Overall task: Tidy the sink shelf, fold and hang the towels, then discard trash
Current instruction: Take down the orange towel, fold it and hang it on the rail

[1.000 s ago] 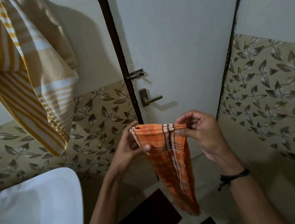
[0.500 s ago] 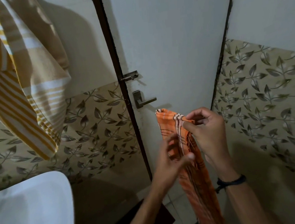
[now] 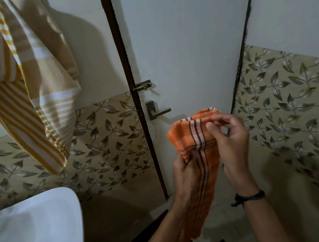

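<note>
Head view: orange towel (image 3: 194,136) gripped between left hand (image 3: 187,177) and right hand (image 3: 232,144).

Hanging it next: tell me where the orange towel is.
Head view, right of centre: left hand and right hand hold the orange towel, below-right of the door handle.

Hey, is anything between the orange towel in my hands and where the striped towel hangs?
Nothing visible does. The left hand and right hand hold the orange towel before the door; toward the striped towel, upper left, there is only tiled wall, with the sink lower down. Its hook is out of frame.
</note>
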A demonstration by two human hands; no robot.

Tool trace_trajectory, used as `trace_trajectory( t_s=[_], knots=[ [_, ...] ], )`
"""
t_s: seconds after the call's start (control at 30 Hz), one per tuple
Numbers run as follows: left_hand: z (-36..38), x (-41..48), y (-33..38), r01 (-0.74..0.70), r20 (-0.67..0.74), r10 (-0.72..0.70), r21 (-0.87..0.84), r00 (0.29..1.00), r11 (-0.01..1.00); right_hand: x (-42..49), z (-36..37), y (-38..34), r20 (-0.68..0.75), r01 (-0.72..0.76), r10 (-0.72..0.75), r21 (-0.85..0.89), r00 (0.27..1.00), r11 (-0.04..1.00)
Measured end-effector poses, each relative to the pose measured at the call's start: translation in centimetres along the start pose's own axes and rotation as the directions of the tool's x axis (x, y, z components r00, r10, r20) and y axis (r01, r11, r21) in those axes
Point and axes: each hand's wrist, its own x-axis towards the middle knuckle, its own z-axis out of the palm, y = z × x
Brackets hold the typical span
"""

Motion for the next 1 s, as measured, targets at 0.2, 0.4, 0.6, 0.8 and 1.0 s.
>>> trace_trajectory(
  t_s=[0.2,0.4,0.6,0.8,1.0],
  knots=[
    [-3.8,3.2,1.2,-0.006,0.068,0.012,-0.084,0.998,0.996,-1.5,-2.9,6.7,0.338,-0.474,0.471,-0.077,0.815,0.877],
    [-7.8,5.6,2.4,0.031,0.131,-0.025,-0.042,0.991,0.999,-2.8,-2.7,6.6,0.465,-0.445,0.37,0.059,0.804,0.894],
    [-11.9,3.4,-2.2,0.308,0.391,-0.344,0.154,0.854,0.939,-2.4,-1.3,5.9,0.435,-0.462,0.374,0.111,0.819,0.88],
    [-10.0,2.5,-2.8,0.253,0.207,-0.255,0.036,0.945,0.967,-1.2,-1.8,6.3,0.49,-0.516,0.466,-0.039,0.736,0.856],
    [-9.2,3.2,-2.4,0.278,0.086,-0.268,-0.15,0.96,0.949,-2.4,-2.9,8.3,0.511,-0.623,0.582,-0.11,0.633,0.774]
  ],
)
